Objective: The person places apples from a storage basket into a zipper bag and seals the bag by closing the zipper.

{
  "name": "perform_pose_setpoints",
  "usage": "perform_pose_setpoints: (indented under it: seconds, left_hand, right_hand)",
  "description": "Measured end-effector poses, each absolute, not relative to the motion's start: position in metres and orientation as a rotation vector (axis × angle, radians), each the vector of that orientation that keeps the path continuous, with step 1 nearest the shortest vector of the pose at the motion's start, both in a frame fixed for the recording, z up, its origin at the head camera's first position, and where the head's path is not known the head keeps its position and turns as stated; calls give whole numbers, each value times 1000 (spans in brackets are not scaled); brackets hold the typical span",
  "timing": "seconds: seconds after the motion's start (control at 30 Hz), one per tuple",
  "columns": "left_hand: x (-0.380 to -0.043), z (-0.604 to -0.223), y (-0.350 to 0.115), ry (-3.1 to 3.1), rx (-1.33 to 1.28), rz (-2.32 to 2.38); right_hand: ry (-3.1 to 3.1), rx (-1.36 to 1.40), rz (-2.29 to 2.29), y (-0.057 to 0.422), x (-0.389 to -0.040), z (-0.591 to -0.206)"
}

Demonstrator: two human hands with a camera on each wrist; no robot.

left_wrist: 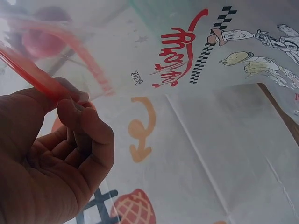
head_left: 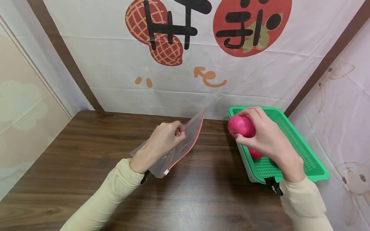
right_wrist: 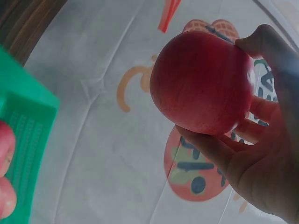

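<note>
A red apple [head_left: 240,125] is gripped by my right hand [head_left: 268,138], thumb on one side and fingers on the other, above the left rim of the green basket [head_left: 300,141]. In the right wrist view the apple [right_wrist: 201,84] hangs apart from the basket. My left hand [head_left: 162,141] pinches the edge of a clear zip bag [head_left: 188,138] with a red seal strip and a white slider [head_left: 166,172]. Seen from the left wrist, the bag [left_wrist: 182,51] carries printed cartoon figures and red lettering. Whether its mouth is parted is hard to tell.
Other apples [right_wrist: 4,154] lie in the green basket, partly hidden by my right hand in the head view. A dark wooden table [head_left: 196,199] lies beneath. Behind it hangs a white printed cloth [head_left: 179,80], with further cloths at both sides.
</note>
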State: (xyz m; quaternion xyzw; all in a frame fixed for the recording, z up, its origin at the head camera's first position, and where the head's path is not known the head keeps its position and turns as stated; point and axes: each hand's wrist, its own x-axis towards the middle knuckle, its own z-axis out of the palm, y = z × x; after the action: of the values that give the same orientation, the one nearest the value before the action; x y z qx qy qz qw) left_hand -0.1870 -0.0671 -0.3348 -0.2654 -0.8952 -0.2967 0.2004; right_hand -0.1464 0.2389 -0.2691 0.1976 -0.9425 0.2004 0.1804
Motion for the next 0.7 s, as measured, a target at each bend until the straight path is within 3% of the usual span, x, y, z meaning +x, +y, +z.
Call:
perform_pose_setpoints:
  seconds: [0.7]
  left_hand:
    - [-185, -333, -58, -2534, -750, -838]
  right_hand:
    - [-2580, 847, 489, 174, -161, -265]
